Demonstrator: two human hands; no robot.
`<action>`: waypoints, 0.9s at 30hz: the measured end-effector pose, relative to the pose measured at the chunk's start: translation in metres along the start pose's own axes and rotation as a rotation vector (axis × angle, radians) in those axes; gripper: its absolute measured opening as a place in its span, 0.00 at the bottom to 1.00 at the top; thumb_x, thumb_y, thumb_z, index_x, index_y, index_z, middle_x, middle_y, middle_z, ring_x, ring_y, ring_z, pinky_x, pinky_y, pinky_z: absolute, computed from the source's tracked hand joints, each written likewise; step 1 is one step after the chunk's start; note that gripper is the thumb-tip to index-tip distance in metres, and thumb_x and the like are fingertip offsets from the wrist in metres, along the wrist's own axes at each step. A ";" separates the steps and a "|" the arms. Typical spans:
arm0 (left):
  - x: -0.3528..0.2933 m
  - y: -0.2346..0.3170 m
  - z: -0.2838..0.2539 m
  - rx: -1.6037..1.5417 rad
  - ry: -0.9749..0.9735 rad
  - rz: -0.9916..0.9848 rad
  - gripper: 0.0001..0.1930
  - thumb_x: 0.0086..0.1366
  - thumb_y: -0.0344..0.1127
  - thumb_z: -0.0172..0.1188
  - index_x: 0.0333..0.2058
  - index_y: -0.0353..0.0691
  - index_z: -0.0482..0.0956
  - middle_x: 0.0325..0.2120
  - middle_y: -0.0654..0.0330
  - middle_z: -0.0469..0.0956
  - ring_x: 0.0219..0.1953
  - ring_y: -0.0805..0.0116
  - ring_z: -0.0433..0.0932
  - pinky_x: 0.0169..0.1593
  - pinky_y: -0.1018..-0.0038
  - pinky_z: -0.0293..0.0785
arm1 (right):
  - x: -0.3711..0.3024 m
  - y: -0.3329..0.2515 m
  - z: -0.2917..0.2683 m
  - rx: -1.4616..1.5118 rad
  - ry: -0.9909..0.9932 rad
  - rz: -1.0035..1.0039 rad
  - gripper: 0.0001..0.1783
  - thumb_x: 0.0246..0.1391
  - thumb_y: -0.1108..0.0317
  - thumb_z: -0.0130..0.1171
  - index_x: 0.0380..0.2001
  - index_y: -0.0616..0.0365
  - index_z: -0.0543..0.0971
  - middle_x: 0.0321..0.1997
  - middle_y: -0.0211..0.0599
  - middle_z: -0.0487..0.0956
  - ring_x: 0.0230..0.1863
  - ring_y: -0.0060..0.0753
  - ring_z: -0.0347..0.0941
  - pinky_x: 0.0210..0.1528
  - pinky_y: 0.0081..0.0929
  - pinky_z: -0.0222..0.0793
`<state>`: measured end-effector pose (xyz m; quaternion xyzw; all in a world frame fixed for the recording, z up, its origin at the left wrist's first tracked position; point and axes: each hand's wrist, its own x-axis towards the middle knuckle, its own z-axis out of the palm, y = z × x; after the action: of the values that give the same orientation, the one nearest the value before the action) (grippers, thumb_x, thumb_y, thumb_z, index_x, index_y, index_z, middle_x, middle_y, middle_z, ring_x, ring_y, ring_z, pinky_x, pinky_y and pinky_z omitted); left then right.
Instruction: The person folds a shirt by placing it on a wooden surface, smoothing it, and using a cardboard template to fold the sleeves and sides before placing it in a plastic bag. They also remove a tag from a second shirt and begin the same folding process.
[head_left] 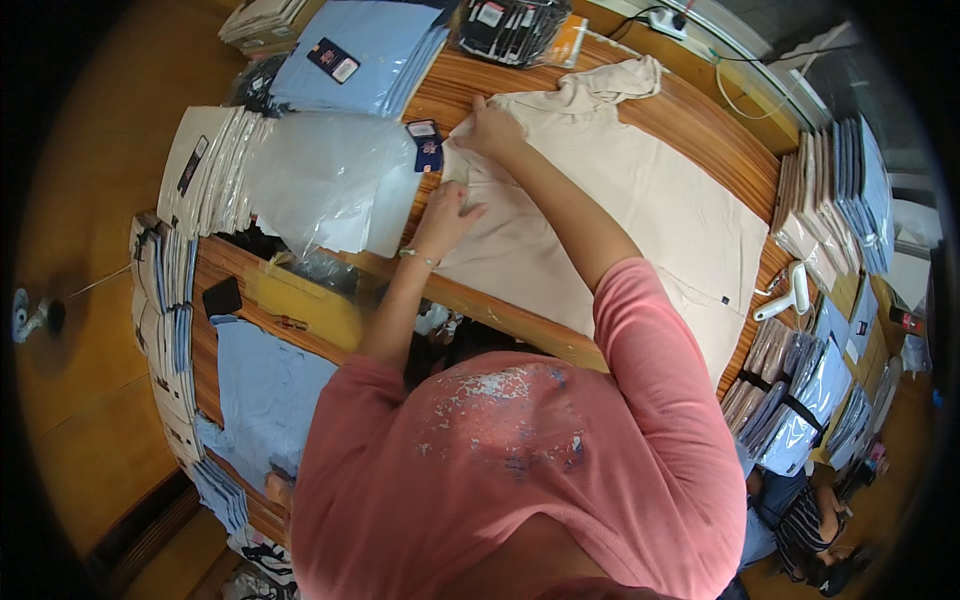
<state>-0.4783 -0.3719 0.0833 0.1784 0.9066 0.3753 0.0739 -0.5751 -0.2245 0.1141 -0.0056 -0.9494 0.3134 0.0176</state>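
A pale beige short-sleeved shirt (640, 190) is spread on the wood-grain table, its collar end toward the left and one sleeve at the far side. On its collar end, my right hand (492, 130) rests with thumb and fingers apart, the forearm reaching across the fabric. My left hand (445, 222) touches the near part of the same end, its thumb stretched away from the fingers. A dark blue hang tag (427, 146) with a white label lies at the collar edge between the shirt and a pile of clear plastic bags (330, 180).
Folded blue shirts (355, 60) and bagged beige shirts (207, 165) are stacked at the left. Packed garments (800, 210) and a white lint roller (790, 292) sit at the right. A phone (222, 297) and blue garment (265, 390) lie on the left table; another person (810, 530) is lower right.
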 end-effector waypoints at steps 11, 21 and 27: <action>-0.001 0.007 -0.017 0.066 -0.109 -0.032 0.32 0.47 0.47 0.68 0.43 0.29 0.68 0.41 0.44 0.70 0.48 0.48 0.67 0.51 0.62 0.65 | 0.068 0.176 -0.173 0.228 0.159 0.117 0.18 0.49 0.74 0.56 0.46 0.55 0.77 0.23 0.27 0.78 0.22 0.15 0.70 0.24 0.18 0.66; -0.009 0.059 -0.025 0.464 0.314 0.284 0.14 0.56 0.35 0.60 0.39 0.32 0.72 0.38 0.49 0.72 0.39 0.55 0.72 0.45 0.66 0.68 | -0.055 0.122 -0.228 0.292 0.332 -0.241 0.15 0.48 0.77 0.54 0.39 0.51 0.81 0.31 0.34 0.78 0.33 0.23 0.73 0.37 0.19 0.68; -0.059 0.045 0.022 -1.004 -0.278 -0.496 0.21 0.66 0.46 0.48 0.48 0.34 0.66 0.43 0.52 0.74 0.42 0.61 0.75 0.46 0.69 0.70 | -0.256 0.116 -0.255 0.611 0.124 0.229 0.14 0.48 0.77 0.53 0.39 0.59 0.80 0.41 0.33 0.79 0.38 0.24 0.73 0.45 0.20 0.67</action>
<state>-0.4062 -0.3501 0.0999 -0.0488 0.6138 0.7041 0.3537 -0.3104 0.0155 0.2422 -0.1260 -0.8017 0.5828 0.0408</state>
